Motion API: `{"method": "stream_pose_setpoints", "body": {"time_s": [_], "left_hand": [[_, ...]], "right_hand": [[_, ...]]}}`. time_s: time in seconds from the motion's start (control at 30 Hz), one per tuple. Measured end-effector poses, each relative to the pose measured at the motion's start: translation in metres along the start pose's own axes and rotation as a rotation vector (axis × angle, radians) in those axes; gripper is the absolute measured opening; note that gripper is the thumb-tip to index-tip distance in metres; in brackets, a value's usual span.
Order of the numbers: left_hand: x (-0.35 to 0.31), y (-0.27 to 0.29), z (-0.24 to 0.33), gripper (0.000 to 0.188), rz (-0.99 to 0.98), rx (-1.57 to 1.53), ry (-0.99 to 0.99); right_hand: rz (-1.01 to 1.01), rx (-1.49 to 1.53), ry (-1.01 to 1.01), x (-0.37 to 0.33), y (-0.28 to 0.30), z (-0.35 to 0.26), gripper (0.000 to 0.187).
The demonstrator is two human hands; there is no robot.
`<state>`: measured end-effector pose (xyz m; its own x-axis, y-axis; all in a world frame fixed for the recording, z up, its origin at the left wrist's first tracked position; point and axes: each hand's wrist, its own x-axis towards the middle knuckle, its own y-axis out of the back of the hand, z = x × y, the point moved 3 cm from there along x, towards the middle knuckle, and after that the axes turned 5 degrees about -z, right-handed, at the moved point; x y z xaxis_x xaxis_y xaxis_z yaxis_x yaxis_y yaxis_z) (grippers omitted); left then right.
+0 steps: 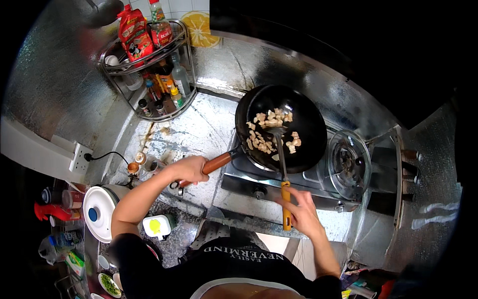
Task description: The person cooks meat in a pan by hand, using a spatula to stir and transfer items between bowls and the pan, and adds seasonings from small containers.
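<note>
My left grip and right grip, both closed and holding on.
My left is wrapped on the brown wooden handle of the round black wok; my right curls on the yellow-handled metal spatula, its blade among small, pale meat pieces in the wok, over the silver metal stove, beside a clear round glass lid.

blk tee, short slvs, wht lettering across front, lt-gray neckband
</note>
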<state>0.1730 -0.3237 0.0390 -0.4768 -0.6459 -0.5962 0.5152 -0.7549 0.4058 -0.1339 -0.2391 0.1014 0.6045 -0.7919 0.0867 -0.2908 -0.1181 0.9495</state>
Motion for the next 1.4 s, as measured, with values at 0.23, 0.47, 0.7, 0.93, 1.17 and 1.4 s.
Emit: {"method": "stream_pose_setpoints", "body": {"time_s": [0.23, 0.47, 0.7, 0.93, 1.17, 1.4], "left_hand": [[-0.023, -0.023, 0.03, 0.022, -0.025, -0.016, 0.027], [-0.026, -0.021, 0.026, 0.021, 0.004, -0.031, -0.028], [-0.025, -0.02, 0.023, 0.02, -0.001, -0.028, -0.026], [-0.017, -0.022, 0.017, 0.022, 0.018, 0.002, -0.058], [-0.025, -0.02, 0.017, 0.022, 0.033, -0.018, -0.045], [-0.023, -0.02, 0.024, 0.022, 0.024, -0.004, -0.041]], "right_hand": [[-0.044, -0.331, 0.163, 0.025, 0.06, 0.004, 0.019], [0.338, 0.511, -0.494, 0.057, 0.186, 0.037, 0.016], [0.259, 0.896, -0.692, 0.095, 0.164, 0.084, 0.015], [0.457, 0.994, -0.564, 0.101, 0.135, 0.124, 0.012], [0.106, 0.546, -0.516, 0.118, 0.164, 0.084, 0.008], [0.34, 0.684, -0.395, 0.145, 0.144, 0.075, 0.011]]}}
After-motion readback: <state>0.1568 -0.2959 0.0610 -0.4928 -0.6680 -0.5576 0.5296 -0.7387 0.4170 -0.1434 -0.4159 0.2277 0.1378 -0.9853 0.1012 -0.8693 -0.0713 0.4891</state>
